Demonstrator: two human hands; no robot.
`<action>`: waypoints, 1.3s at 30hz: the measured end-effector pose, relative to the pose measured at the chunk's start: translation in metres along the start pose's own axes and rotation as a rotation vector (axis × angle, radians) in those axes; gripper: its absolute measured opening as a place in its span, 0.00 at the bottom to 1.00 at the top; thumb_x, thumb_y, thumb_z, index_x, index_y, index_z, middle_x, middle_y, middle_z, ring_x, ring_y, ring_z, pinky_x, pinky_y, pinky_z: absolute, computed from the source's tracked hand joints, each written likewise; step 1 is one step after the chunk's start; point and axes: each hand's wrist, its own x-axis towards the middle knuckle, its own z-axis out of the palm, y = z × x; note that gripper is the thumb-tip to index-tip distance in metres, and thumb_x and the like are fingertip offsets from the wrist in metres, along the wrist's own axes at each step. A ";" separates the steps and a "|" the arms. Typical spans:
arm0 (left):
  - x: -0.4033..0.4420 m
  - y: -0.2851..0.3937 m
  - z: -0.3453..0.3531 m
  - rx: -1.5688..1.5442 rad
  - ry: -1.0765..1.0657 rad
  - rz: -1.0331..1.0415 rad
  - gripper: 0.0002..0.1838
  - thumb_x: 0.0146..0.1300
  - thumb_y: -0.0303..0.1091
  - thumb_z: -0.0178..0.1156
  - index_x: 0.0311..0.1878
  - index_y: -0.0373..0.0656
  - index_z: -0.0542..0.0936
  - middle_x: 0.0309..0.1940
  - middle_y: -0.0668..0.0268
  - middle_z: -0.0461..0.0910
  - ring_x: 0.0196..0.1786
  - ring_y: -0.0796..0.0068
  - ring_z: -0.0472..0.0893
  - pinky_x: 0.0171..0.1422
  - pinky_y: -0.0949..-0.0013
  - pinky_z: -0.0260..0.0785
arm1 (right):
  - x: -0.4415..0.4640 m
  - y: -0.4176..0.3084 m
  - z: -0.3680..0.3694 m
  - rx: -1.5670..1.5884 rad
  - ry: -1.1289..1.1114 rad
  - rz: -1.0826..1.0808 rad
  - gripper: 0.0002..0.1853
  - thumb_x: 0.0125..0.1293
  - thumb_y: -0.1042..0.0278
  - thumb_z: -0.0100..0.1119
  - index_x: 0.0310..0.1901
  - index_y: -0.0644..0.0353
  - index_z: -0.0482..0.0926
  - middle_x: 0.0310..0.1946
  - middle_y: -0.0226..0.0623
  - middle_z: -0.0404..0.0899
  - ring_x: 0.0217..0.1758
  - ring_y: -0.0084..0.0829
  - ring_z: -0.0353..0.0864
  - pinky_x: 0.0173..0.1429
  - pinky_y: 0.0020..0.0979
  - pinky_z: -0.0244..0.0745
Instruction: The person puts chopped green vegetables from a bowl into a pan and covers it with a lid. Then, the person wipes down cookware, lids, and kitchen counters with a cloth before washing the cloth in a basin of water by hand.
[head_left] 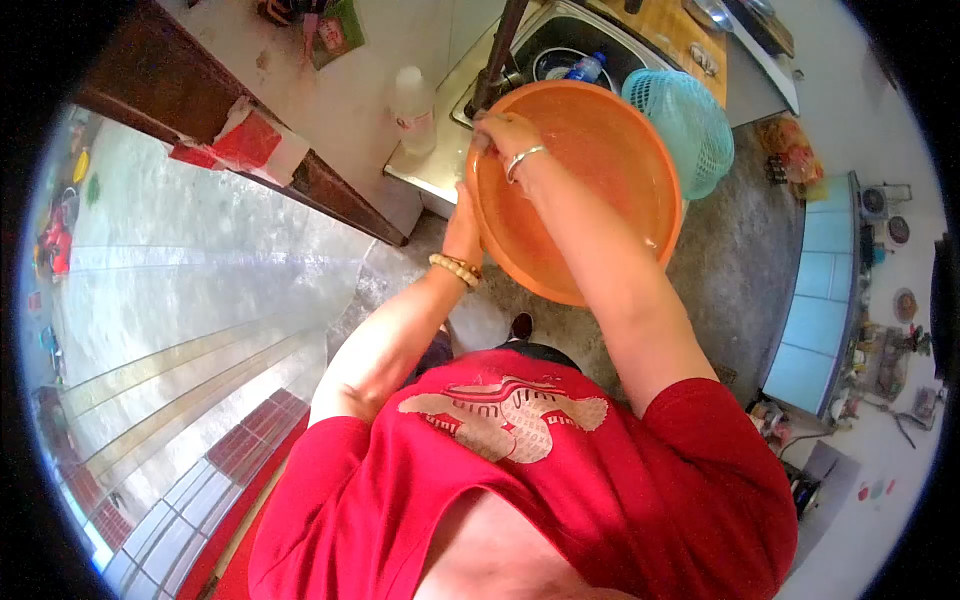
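A large round orange basin point(590, 200) is tilted in front of me at the edge of the sink. My left hand point(463, 228) supports it from outside on its left side, with the fingers partly hidden behind the wall. Inside the basin, near its upper-left rim, my right hand point(510, 132) has its fingers curled down. A pale, blurred patch shows by those fingertips, and I cannot make out what they hold. Behind the rim, a dark tap pipe point(499, 50) rises from the sink.
The metal sink point(545, 28) holds a blue-capped bottle point(588, 67). A light-blue plastic basket point(690, 130) stands right of the basin. On the left ledge is a translucent white bottle point(412, 110). A wooden door frame point(200, 90) and tiled blue cabinet point(810, 290) flank me.
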 end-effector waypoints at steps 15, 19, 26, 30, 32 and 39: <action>0.013 0.002 0.009 0.295 0.006 0.226 0.22 0.54 0.28 0.58 0.54 0.41 0.69 0.38 0.63 0.77 0.35 0.71 0.77 0.37 0.69 0.72 | -0.141 0.044 -0.124 -1.022 -1.019 -0.383 0.13 0.45 0.69 0.62 0.27 0.61 0.66 0.28 0.36 0.70 0.25 0.28 0.73 0.29 0.26 0.68; 0.008 0.004 0.014 0.575 0.149 0.270 0.24 0.49 0.23 0.55 0.53 0.40 0.70 0.36 0.65 0.77 0.35 0.75 0.76 0.37 0.72 0.70 | -0.147 0.027 -0.186 -1.109 -1.168 -0.299 0.13 0.39 0.71 0.62 0.26 0.61 0.68 0.20 0.38 0.72 0.29 0.34 0.75 0.31 0.35 0.68; 0.006 0.008 0.014 0.569 0.115 0.253 0.23 0.50 0.22 0.53 0.53 0.39 0.71 0.38 0.64 0.77 0.37 0.74 0.77 0.41 0.72 0.69 | -0.116 -0.039 -0.267 -1.268 -1.174 0.034 0.07 0.50 0.87 0.48 0.28 0.65 0.64 0.27 0.38 0.67 0.30 0.33 0.80 0.33 0.29 0.76; 0.006 0.006 0.010 0.713 0.194 0.351 0.23 0.50 0.21 0.52 0.54 0.38 0.71 0.38 0.64 0.77 0.38 0.74 0.76 0.42 0.72 0.69 | -0.072 -0.055 -0.289 -1.372 -1.182 -0.159 0.06 0.51 0.84 0.49 0.29 0.63 0.66 0.26 0.37 0.66 0.25 0.32 0.79 0.27 0.28 0.75; -0.011 0.015 0.030 0.697 0.232 0.278 0.25 0.49 0.20 0.51 0.55 0.39 0.70 0.38 0.64 0.77 0.38 0.74 0.76 0.43 0.73 0.68 | -0.034 -0.051 -0.309 -1.327 -1.143 -0.184 0.07 0.50 0.81 0.53 0.31 0.61 0.69 0.26 0.36 0.67 0.25 0.32 0.78 0.27 0.30 0.74; 0.015 -0.006 -0.003 0.671 0.192 0.444 0.25 0.50 0.22 0.50 0.55 0.41 0.70 0.39 0.64 0.78 0.39 0.76 0.76 0.44 0.73 0.67 | 0.042 -0.136 -0.222 -1.811 -0.925 -1.096 0.07 0.50 0.70 0.53 0.34 0.54 0.75 0.33 0.37 0.73 0.40 0.41 0.71 0.44 0.37 0.68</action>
